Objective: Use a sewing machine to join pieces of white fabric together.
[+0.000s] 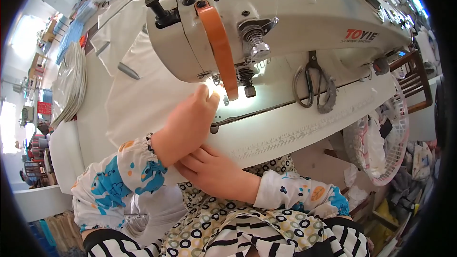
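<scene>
My left hand (188, 121) reaches up to the needle area of a cream sewing machine (285, 14). Its fingertips are pressed together under the bright lamp, beside the orange guard (219, 50). What they pinch, if anything, is hidden by the glare and the hand. Off-white cloth (138, 95) lies flat on the table to the left of this hand. My right hand (212, 171) rests at the table's front edge, fingers stretched out and running partly under the left wrist. I see nothing held in it.
Black-handled scissors (312, 85) lie on the machine bed to the right. A ruler scale (285, 140) runs along the front edge. Two grey, pointed pieces, one of them a small bar (128, 71), sit on the cloth. A pink-white basket (381, 138) stands at the right.
</scene>
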`<action>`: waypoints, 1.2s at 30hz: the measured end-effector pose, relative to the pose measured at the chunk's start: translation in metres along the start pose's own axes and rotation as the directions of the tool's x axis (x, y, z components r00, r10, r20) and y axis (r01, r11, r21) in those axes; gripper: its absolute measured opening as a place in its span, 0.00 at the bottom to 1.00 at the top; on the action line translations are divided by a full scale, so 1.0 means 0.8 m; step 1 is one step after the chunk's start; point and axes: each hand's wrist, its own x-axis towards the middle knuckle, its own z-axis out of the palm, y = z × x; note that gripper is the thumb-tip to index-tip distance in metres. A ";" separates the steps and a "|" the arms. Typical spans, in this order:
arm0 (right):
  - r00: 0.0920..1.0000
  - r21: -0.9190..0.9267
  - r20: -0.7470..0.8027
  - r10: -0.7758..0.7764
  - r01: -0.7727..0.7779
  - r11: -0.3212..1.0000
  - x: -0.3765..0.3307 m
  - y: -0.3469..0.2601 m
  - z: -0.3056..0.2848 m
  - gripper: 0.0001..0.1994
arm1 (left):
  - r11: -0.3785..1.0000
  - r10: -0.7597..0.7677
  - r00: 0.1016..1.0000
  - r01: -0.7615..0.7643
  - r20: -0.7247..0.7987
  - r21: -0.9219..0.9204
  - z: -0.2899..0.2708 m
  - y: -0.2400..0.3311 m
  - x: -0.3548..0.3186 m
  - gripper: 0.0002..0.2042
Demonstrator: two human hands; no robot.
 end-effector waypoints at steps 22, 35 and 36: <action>0.996 -0.074 -0.055 0.070 -0.074 0.995 -0.045 -0.002 -0.031 0.21 | 0.918 -0.134 0.991 0.116 -0.023 -0.378 -0.003 0.025 0.004 0.12; 0.970 -0.124 -0.216 0.114 -0.143 0.982 -0.071 0.012 -0.046 0.18 | 0.938 -0.130 0.991 0.126 0.010 -0.324 -0.006 0.049 -0.015 0.15; 0.968 -0.130 -0.215 0.128 -0.158 0.979 -0.071 0.012 -0.047 0.17 | 0.934 -0.114 0.993 0.108 0.003 -0.339 -0.006 0.050 -0.015 0.15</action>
